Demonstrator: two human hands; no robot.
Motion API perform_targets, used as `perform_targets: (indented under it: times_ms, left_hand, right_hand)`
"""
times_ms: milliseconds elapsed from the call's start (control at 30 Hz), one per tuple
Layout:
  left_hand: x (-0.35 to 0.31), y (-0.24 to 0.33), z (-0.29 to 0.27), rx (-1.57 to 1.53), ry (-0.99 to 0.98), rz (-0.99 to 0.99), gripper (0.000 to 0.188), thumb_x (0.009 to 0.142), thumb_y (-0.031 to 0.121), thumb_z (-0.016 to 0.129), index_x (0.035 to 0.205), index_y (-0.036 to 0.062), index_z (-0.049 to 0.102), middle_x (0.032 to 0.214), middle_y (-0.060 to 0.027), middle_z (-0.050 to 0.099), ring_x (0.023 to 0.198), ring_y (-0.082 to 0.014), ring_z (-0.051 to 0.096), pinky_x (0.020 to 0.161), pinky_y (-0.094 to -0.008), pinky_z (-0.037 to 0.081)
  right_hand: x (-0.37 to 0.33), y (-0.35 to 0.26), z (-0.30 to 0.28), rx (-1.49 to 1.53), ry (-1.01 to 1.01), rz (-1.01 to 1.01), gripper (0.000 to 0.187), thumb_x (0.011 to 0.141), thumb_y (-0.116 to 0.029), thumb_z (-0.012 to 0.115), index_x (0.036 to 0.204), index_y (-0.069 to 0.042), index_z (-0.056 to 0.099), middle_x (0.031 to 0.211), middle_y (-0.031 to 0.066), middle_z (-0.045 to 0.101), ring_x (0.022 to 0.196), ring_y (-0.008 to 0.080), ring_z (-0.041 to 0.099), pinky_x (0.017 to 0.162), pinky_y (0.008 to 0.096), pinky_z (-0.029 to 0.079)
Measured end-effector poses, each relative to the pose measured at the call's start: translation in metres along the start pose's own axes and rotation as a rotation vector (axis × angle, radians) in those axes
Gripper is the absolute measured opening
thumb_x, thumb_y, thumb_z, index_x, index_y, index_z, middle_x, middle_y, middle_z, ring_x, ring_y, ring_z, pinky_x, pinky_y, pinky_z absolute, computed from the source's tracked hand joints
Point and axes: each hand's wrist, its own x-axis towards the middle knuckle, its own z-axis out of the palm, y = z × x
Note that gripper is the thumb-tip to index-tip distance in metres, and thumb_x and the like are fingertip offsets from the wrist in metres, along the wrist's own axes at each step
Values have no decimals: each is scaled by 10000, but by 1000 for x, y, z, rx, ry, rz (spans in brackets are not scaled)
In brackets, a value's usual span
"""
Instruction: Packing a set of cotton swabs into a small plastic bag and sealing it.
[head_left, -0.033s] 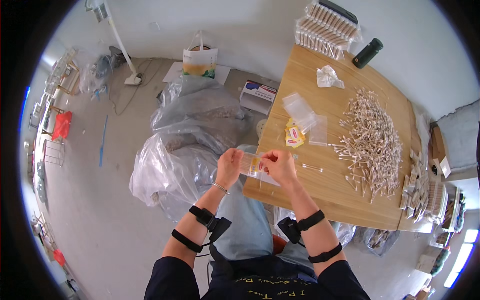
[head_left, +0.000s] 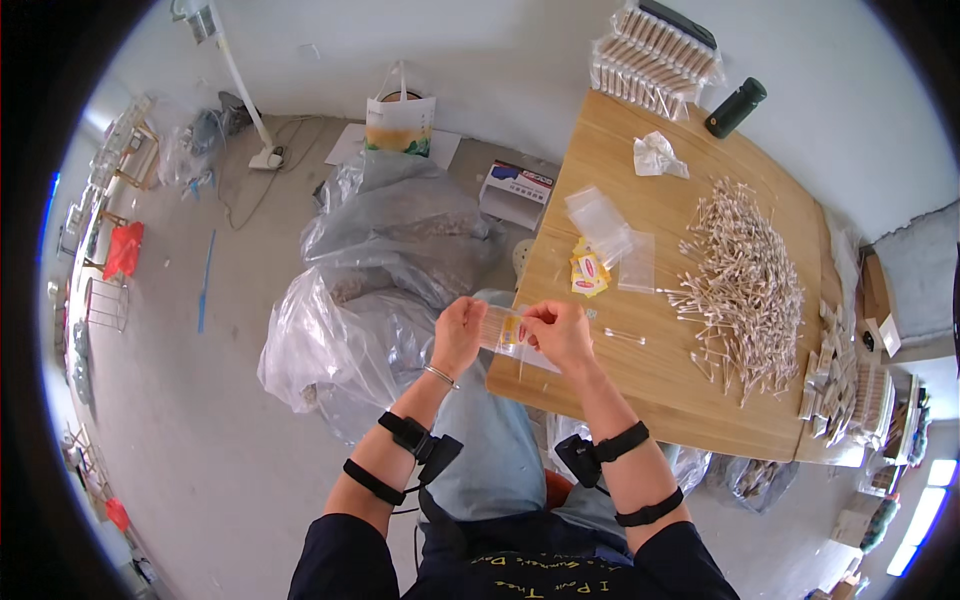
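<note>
Clear plastic packet of brown-stemmed swabs with a yellow card (head_left: 510, 330), held at the left edge of the pale wooden table (head_left: 660, 400): bare left hand (head_left: 458, 335) pinches its left end, bare right hand (head_left: 563, 332) its right. Probably light, soft-filmed, slippery, sticks snappable; best gripped gently by the edges. Farther right, heaped loose white-tipped cotton swabs (head_left: 745, 290).

Plain whitish wall (head_left: 510, 75), smooth grey floor (head_left: 180, 390), light-brown wooden table (head_left: 665, 225), brightly lit window (head_left: 922, 515) at lower right.
</note>
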Motion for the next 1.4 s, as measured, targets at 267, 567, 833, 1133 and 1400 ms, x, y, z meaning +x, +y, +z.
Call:
perform_targets:
  times_ms: [267, 567, 833, 1133, 1400]
  left_hand:
    - [3, -10, 2, -26, -5, 21, 280, 917, 239, 565, 852, -31, 603, 713, -164, 626, 659, -279, 612, 627, -360, 472]
    - [1, -5, 1, -33, 4, 40, 264, 921, 222, 564, 857, -29, 614, 707, -153, 627, 648, -242, 610, 615, -345, 467]
    - [0, 1, 1, -25, 6, 32, 266, 921, 226, 565, 867, -29, 619, 726, -155, 641, 666, -247, 624, 628, -343, 474]
    - [1, 0, 2, -22, 7, 45, 267, 918, 226, 565, 861, -30, 617, 736, -159, 642, 679, -267, 629, 638, -354, 479]
    - [2, -5, 2, -21, 13, 33, 259, 914, 216, 562, 858, -31, 619, 730, -167, 642, 674, -272, 631, 635, -356, 480]
  right_hand:
    - [8, 1, -5, 0, 17, 6, 60, 787, -55, 677, 802, 1, 692, 646, 50, 663, 552, 98, 593, 522, 266, 482]
    - [5, -7, -9, -271, 11, -117, 90, 744, -101, 674, 764, -19, 703, 689, 91, 688, 598, 157, 642, 597, 302, 505]
    - [5, -6, -8, -379, 92, -232, 55, 786, -22, 663, 807, 24, 685, 674, 62, 675, 563, 88, 606, 519, 234, 487]
    - [18, -6, -14, -195, -111, -152, 62, 821, -23, 653, 843, 33, 665, 679, 60, 663, 552, 84, 583, 499, 223, 470]
    - [4, -8, 10, 10, -63, -15, 33, 785, -20, 661, 790, 11, 667, 685, 66, 675, 608, 103, 623, 543, 267, 484]
